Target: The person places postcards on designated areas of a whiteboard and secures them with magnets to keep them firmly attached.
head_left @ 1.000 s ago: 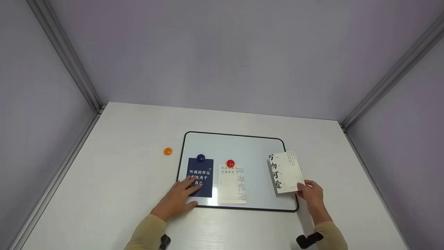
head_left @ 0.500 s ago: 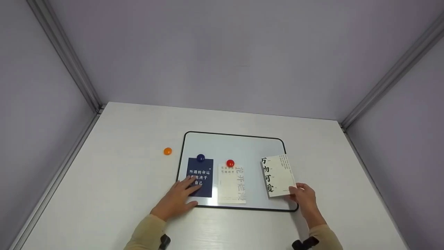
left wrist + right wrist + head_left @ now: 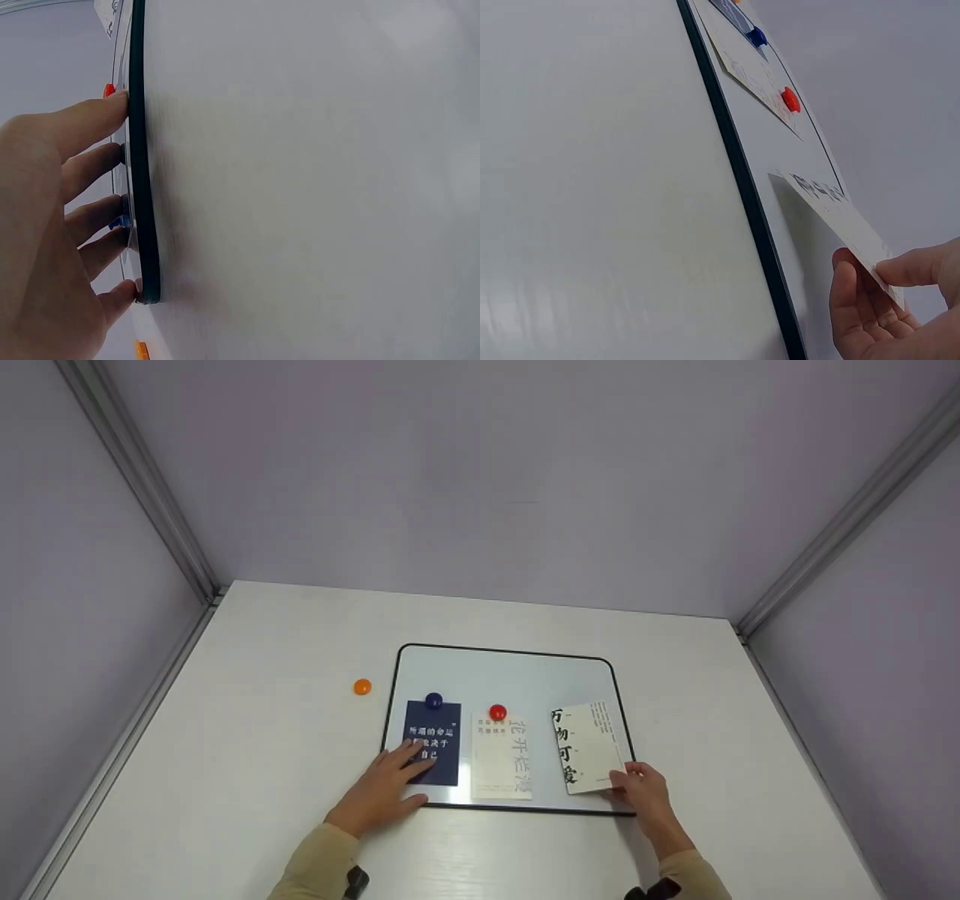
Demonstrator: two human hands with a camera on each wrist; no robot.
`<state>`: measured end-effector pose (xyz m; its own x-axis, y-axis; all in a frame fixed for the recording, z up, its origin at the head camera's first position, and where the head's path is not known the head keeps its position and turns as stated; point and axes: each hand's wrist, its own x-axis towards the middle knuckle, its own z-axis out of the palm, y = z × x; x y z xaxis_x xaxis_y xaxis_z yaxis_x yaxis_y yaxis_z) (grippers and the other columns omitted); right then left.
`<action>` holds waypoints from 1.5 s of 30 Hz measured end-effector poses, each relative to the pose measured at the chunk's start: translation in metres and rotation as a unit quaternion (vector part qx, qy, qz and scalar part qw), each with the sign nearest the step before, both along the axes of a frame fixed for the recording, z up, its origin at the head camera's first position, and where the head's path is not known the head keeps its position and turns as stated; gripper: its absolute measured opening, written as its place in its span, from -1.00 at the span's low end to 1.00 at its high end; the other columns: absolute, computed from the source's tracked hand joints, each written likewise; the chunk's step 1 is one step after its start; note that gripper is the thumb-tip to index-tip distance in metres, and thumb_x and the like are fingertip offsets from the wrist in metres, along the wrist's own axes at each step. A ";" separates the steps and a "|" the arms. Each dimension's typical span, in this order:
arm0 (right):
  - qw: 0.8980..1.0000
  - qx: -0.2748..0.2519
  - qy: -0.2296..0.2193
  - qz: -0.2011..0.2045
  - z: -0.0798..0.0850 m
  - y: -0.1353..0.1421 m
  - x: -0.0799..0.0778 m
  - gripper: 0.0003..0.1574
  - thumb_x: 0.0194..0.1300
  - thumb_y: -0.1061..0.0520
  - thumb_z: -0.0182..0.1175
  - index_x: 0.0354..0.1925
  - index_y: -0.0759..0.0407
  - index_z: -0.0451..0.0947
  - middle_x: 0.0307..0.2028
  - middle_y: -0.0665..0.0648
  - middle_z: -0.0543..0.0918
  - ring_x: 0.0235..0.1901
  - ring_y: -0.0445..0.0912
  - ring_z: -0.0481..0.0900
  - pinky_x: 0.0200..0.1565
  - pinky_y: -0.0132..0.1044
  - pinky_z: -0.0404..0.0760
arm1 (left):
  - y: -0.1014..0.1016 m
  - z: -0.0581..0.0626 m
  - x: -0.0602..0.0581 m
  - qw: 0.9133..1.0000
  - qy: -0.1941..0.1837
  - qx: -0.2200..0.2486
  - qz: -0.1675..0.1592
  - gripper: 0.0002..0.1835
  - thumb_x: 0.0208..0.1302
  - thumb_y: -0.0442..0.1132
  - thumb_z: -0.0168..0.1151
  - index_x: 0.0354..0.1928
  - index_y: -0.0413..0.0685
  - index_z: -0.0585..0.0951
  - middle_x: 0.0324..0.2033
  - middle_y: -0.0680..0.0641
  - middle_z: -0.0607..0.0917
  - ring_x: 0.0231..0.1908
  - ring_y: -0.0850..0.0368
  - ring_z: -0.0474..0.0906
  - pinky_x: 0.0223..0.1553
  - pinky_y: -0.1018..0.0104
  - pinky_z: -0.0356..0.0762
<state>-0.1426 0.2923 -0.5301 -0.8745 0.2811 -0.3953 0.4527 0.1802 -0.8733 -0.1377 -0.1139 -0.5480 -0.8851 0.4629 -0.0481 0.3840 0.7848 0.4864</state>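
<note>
My right hand (image 3: 646, 797) pinches a cream card (image 3: 589, 746) with black characters by its lower right corner, thumb on top and fingers beneath. In the right wrist view the card (image 3: 847, 221) slants over the whiteboard, casting a shadow on it. My left hand (image 3: 386, 786) rests with spread fingers on the whiteboard's (image 3: 525, 675) lower left part, over a navy card (image 3: 446, 716). A dark blue round magnet (image 3: 434, 701) sits on the navy card's top edge. Another cream card (image 3: 495, 769), with grey characters, lies beside it under a red magnet (image 3: 498, 712).
An orange magnet (image 3: 363, 686) lies on the white table (image 3: 300, 660), left of the whiteboard. Black edging (image 3: 739, 172) runs round the board. Grey wall panels (image 3: 480, 510) enclose the table at the back and both sides.
My right hand has carried the cream card leftward and a little nearer, from across the board's right edge to within it. My left hand has stayed in place.
</note>
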 end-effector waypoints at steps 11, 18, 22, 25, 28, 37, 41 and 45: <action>1.000 0.016 -0.002 0.010 -0.001 -0.010 0.004 -0.55 0.26 0.27 0.13 0.04 0.50 0.29 -0.39 0.09 0.71 -0.50 -0.20 0.69 -0.33 -0.41 0.64 | 0.000 -0.003 0.000 1.000 0.000 -0.003 0.001 -0.41 0.28 0.00 0.22 0.32 -0.02 0.43 0.44 -0.21 0.27 0.46 -0.22 0.14 0.46 -0.20 0.13; 0.999 0.047 0.003 0.019 -0.002 -0.015 0.007 -0.58 0.22 0.26 0.14 -0.02 0.48 0.32 -0.42 0.08 0.69 -0.53 -0.21 0.65 -0.38 -0.42 0.62 | 0.000 -0.004 0.000 1.000 -0.002 -0.003 0.000 -0.41 0.28 0.00 0.22 0.32 -0.02 0.43 0.45 -0.21 0.26 0.47 -0.23 0.13 0.46 -0.21 0.12; 0.997 0.080 0.007 0.021 -0.003 -0.015 0.008 -0.65 0.19 0.24 0.20 -0.13 0.45 0.36 -0.48 0.05 0.62 -0.53 -0.24 0.59 -0.43 -0.43 0.60 | 0.000 -0.004 0.000 1.000 0.001 -0.002 -0.001 -0.41 0.28 0.00 0.22 0.32 -0.02 0.43 0.44 -0.20 0.26 0.47 -0.23 0.13 0.45 -0.21 0.13; 0.993 0.118 0.010 0.030 -0.004 -0.014 0.008 -0.65 0.17 0.22 0.24 -0.16 0.43 0.40 -0.50 0.03 0.57 -0.53 -0.25 0.53 -0.44 -0.44 0.56 | 0.000 -0.003 0.001 1.000 0.003 -0.002 0.000 -0.41 0.28 0.00 0.22 0.32 -0.02 0.43 0.44 -0.20 0.27 0.47 -0.23 0.13 0.45 -0.21 0.13; 0.987 0.153 0.012 0.041 -0.005 -0.014 0.009 -0.64 0.16 0.20 0.27 -0.18 0.43 0.43 -0.50 0.05 0.56 -0.53 -0.23 0.49 -0.45 -0.43 0.51 | 0.000 -0.002 0.001 1.000 0.003 -0.001 0.002 -0.41 0.28 0.00 0.22 0.31 -0.02 0.44 0.44 -0.20 0.27 0.46 -0.23 0.14 0.45 -0.21 0.13; 0.972 0.223 0.022 0.067 -0.006 -0.015 0.012 -0.66 0.12 0.17 0.32 -0.26 0.40 0.46 -0.47 0.10 0.53 -0.46 -0.15 0.44 -0.45 -0.41 0.42 | 0.000 -0.001 0.001 1.000 0.003 -0.004 0.002 -0.41 0.29 0.02 0.20 0.33 -0.02 0.43 0.45 -0.20 0.26 0.47 -0.22 0.13 0.47 -0.18 0.12; 0.966 0.244 0.030 0.082 -0.006 -0.016 0.012 -0.67 0.09 0.16 0.35 -0.32 0.39 0.48 -0.50 0.10 0.53 -0.51 -0.16 0.45 -0.48 -0.40 0.41 | 0.000 -0.002 0.000 1.000 0.005 -0.004 0.000 -0.40 0.30 0.02 0.20 0.33 -0.02 0.42 0.45 -0.20 0.26 0.47 -0.22 0.12 0.47 -0.18 0.11; 0.961 0.258 0.029 0.091 -0.006 -0.018 0.011 -0.68 0.07 0.15 0.37 -0.34 0.38 0.50 -0.52 0.09 0.54 -0.51 -0.16 0.44 -0.49 -0.40 0.39 | -0.001 -0.002 -0.001 1.000 0.006 -0.003 -0.002 -0.40 0.30 0.01 0.20 0.33 -0.03 0.42 0.45 -0.21 0.26 0.47 -0.24 0.13 0.46 -0.21 0.11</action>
<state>-0.1317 0.2744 -0.5364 -0.9441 0.2662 -0.1942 0.3260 0.6680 -0.6690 -0.1382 -0.1153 -0.5499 -0.8836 0.4666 -0.0401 0.3932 0.7856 0.4777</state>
